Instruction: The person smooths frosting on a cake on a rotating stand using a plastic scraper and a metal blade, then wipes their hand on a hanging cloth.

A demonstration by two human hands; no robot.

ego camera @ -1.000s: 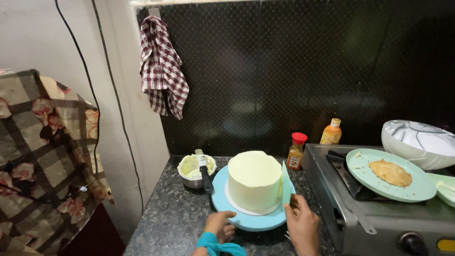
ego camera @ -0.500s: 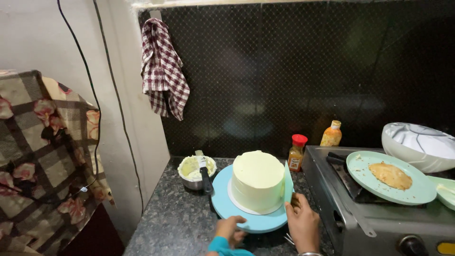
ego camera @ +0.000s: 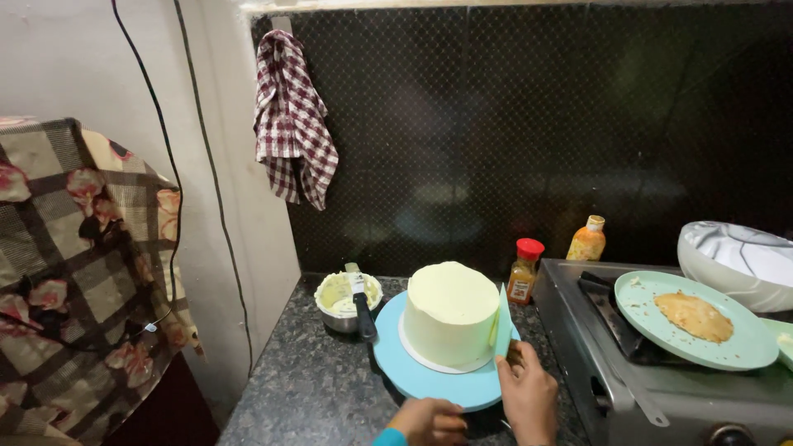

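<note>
Right hand (ego camera: pixel 527 388) at turntable (ego camera: pixel 429 381) edge

A red-and-white checked cloth (ego camera: pixel 293 120) hangs on the wall; a pale green plate (ego camera: pixel 743 347) bearing a flat golden pancake (ego camera: pixel 694 315) rests on the steel stove (ego camera: pixel 603 363).

Your cake (ego camera: pixel 450 314) wears smooth, matt pale frosting, and the blue turntable (ego camera: pixel 413 376) under it looks like smooth, slightly glossy plastic. The scraper (ego camera: pixel 502 324) in your right hand (ego camera: pixel 529 396) is thin, smooth plastic. Left of the cake, the small bowl (ego camera: pixel 347 301) looks like metal. You're working on polished speckled stone countertop (ego camera: pixel 314 388); the checked towel (ego camera: pixel 291 120) is soft woven cloth.
</note>
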